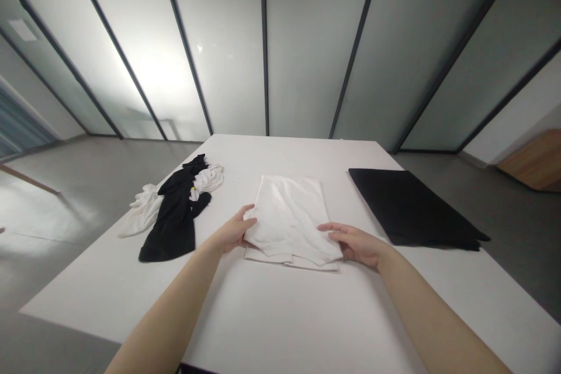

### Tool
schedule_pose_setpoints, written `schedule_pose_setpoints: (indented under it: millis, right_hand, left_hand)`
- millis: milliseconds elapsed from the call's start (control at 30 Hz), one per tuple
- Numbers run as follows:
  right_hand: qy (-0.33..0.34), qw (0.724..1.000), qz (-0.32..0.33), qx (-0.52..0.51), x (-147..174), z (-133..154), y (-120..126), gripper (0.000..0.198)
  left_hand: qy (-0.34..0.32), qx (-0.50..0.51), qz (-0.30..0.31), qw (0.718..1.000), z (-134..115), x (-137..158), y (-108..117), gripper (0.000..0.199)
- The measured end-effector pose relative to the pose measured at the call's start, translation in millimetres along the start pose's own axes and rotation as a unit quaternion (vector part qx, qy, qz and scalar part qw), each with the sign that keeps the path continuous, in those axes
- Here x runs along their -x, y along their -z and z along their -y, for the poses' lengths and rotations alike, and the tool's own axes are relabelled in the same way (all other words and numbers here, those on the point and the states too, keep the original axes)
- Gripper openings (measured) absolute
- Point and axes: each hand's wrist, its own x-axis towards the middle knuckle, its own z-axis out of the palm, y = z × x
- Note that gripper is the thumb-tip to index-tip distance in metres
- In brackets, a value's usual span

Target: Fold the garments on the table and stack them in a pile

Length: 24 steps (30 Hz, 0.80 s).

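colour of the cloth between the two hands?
The folded cloth is plain white; head view shows it.

The left forearm and right forearm on my remote feed look bare, smooth and slim, each tapering toward the wrist. I see the left hand and right hand bare too, with slender fingers. Just past the near edge of the white, flat-topped table I catch a small black strip, possibly clothing; I cannot tell.

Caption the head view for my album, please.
Left hand and right hand hold the sides of a folded white cloth, between rumpled black and white fabric and a flat black item.
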Motion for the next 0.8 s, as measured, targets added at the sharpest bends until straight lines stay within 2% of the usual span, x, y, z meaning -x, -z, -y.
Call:
schedule_pose_setpoints:
  millis: [100,167,333,400,500,633,800]
  right_hand:
    - [0.027,0.998,-0.047,-0.028,-8,-2,-1,0.034]
    - [0.045,0.995,-0.078,-0.036,-14,-4,-5,0.038]
    - [0.094,0.988,-0.123,-0.002,-18,-4,-13,0.059]
    - [0.104,0.987,-0.121,0.016,-14,-1,-14,0.067]
    - [0.1,0.99,-0.091,0.03,-5,4,-13,0.074]
    - [0.044,0.997,-0.054,0.038,0,5,-9,0.067]
    - [0.022,0.996,-0.072,0.044,-3,2,-8,0.053]
  left_hand:
    - [-0.037,-0.004,-0.089,0.995,8,-9,-3,0.092]
    - [-0.066,-0.01,-0.109,0.992,14,-15,-5,0.094]
    - [-0.084,-0.044,-0.106,0.99,19,-18,-8,0.092]
    - [-0.086,-0.046,-0.101,0.99,16,-15,-8,0.088]
    - [-0.07,-0.021,-0.057,0.996,9,-9,-9,0.083]
    - [-0.015,-0.048,-0.009,0.999,4,-1,-9,0.077]
    - [-0.031,-0.128,-0.044,0.99,9,-2,-9,0.074]
